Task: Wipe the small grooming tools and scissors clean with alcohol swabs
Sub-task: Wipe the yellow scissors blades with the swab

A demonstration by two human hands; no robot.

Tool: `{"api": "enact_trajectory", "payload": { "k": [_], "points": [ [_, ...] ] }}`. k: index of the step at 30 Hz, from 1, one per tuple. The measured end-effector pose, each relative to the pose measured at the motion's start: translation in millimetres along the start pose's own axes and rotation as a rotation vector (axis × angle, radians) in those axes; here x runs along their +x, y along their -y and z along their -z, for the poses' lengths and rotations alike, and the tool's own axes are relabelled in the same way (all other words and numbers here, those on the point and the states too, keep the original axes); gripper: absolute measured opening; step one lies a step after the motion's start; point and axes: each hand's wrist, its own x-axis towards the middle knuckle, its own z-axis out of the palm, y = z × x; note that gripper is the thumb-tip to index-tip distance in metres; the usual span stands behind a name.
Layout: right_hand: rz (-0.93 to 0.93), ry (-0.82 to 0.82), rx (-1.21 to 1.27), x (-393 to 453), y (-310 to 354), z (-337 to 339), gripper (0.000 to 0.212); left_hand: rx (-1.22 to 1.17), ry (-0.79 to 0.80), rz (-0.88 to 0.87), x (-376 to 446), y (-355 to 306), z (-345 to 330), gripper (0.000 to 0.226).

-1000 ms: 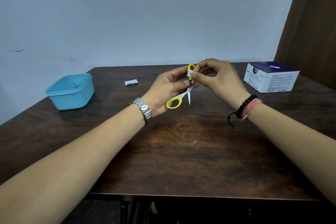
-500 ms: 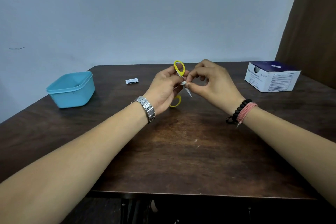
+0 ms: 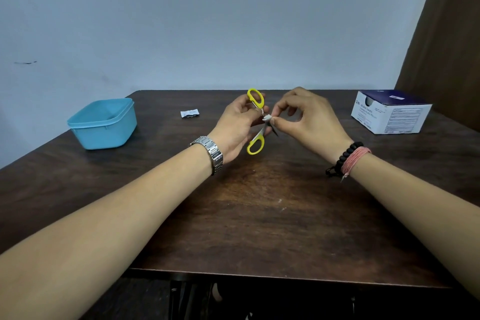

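Two bare forearms reached forward from the near edge of a dark wooden table (image 3: 259, 228) and met above its middle. The left wrist wore one metal watch (image 3: 213, 154); the right wrist wore two bracelets (image 3: 349, 160), one of black beads and one of pink thread.

The left hand (image 3: 237, 126) was turned palm inward, its fingers curled around one pair of small scissors (image 3: 257, 126), which it held in the air above the table. The scissors had two yellow loop handles, one raised above the fingers and one hanging below the palm, and their short metal blades stood apart.

The right hand (image 3: 306, 118), just right of the scissors, pinched one small white swab (image 3: 267, 118) between thumb and forefinger against a blade near the pivot, with the other fingers bent.

Farther back, left of the scissors, lay one small white wrapper (image 3: 190, 113). Well to the left of the scissors sat one open turquoise tub (image 3: 104, 130). Well to the right stood one white and dark blue box (image 3: 389, 114). A pale wall rose behind the table.
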Motion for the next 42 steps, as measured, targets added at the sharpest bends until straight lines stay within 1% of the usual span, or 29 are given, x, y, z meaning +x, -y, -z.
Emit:
{"api": "enact_trajectory", "payload": {
  "k": [3,6,11,14,15,19,24,29,33,38,42],
  "points": [
    [0.014,0.031,0.028,-1.8,2.0,-3.4,0.008,-0.049,-0.008,0.008,0.0,-0.5,-1.9,0.022],
    [0.043,0.076,0.014,-3.2,3.6,-8.1,0.007,0.031,-0.025,-0.011,-0.2,0.7,-1.5,0.02],
    [0.086,0.144,0.005,-4.4,7.4,-13.1,0.009,0.055,-0.066,-0.003,0.9,-0.7,0.4,0.018],
    [0.119,0.237,0.011,-7.0,9.9,-13.7,0.008,0.067,-0.079,0.01,-0.1,-1.4,-0.2,0.017],
    [0.117,0.245,0.016,-7.1,10.1,-13.4,0.007,0.062,-0.076,0.013,0.0,-1.8,-0.3,0.017],
    [0.055,0.169,0.055,-5.5,7.9,-7.7,0.008,0.021,-0.066,0.028,1.3,-2.7,0.3,0.015],
    [0.102,0.283,0.057,-7.9,13.6,-9.6,0.007,-0.026,-0.118,0.021,3.3,-2.5,2.5,0.015],
    [0.146,0.352,0.058,-8.1,16.3,-10.4,0.007,-0.06,-0.14,0.012,5.5,-4.1,5.1,0.015],
    [0.114,0.384,0.071,-5.7,11.1,-2.1,0.008,-0.073,-0.156,0.002,5.5,-5.2,6.1,0.017],
    [0.056,0.35,0.076,-4.6,9.7,7.0,0.006,-0.097,-0.159,0.025,5.5,-7.9,6.5,0.014],
    [0.043,0.238,0.068,-3.9,9.2,3.2,0.007,-0.05,-0.099,0.043,2.1,-4.2,1.6,0.013]
  ]
}}
